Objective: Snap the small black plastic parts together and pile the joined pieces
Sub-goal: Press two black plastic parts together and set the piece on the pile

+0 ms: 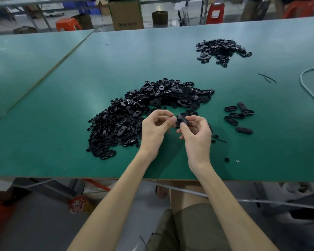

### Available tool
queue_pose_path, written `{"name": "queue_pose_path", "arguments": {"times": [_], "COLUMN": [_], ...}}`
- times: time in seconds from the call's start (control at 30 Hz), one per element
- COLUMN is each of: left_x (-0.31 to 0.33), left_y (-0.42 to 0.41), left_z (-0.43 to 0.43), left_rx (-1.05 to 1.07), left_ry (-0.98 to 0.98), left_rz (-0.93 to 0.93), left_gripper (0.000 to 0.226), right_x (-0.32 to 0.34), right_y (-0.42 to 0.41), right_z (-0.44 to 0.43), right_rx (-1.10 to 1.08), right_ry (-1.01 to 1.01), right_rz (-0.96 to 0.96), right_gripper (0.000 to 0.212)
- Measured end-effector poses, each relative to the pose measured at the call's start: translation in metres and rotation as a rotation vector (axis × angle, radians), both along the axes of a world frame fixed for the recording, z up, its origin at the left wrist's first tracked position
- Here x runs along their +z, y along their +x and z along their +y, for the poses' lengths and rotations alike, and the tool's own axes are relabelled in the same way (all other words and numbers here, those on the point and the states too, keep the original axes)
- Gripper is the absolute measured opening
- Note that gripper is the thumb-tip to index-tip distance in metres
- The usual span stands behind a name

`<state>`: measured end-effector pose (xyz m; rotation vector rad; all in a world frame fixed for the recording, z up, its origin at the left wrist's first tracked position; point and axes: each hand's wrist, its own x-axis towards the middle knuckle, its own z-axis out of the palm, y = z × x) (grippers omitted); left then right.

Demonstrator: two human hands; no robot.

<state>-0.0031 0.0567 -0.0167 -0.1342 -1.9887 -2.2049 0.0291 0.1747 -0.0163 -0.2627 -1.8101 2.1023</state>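
Note:
A big heap of loose black plastic parts [134,115], oval shells and small round pieces, spreads over the middle of the green table [62,124]. Just in front of the heap, my right hand [196,136] pinches one black oval piece [182,120] between thumb and fingers. My left hand [156,129] is beside it with curled fingers, its fingertip touching the piece's left end. A few oval pieces [238,115] lie to the right of my hands. A second, smaller pile of black pieces [219,50] lies at the far right.
A white cable [308,91] curves along the table's right side. Thin black strips [266,77] lie near it, and small stray bits [227,159] sit by the front edge. Cardboard boxes [126,14] and orange stools [67,24] stand beyond the table.

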Motion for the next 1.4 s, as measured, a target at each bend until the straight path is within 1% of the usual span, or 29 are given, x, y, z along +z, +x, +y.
{"name": "queue_pose_path", "arguments": {"times": [0.23,0.4,0.63,0.87,1.4], "left_x": [-0.0019,-0.0021,-0.0014,-0.0008,-0.0020], "left_y": [-0.0009,-0.0009,0.0000,0.0000,-0.0007], "left_z": [-0.0002,0.0006,0.0010,0.0018,0.0030], "left_rx": [-0.030,-0.036,-0.035,-0.040,-0.023], "left_ry": [-0.031,-0.050,-0.048,-0.075,-0.179], "left_rz": [-0.003,0.005,0.003,0.004,0.026], "left_gripper": [0.008,0.009,0.009,0.006,0.005], "right_x": [0.0002,0.0004,0.0018,0.0022,0.0020], "right_y": [0.0006,0.0005,0.0003,0.0002,0.0010], "right_z": [0.0004,0.0004,-0.0005,0.0000,0.0015], "right_rx": [-0.003,-0.020,-0.052,-0.058,-0.011], "right_ry": [0.011,0.004,0.014,0.030,0.020], "right_rz": [0.000,-0.006,-0.007,0.004,0.025], "right_gripper": [0.019,0.016,0.008,0.011,0.009]}}
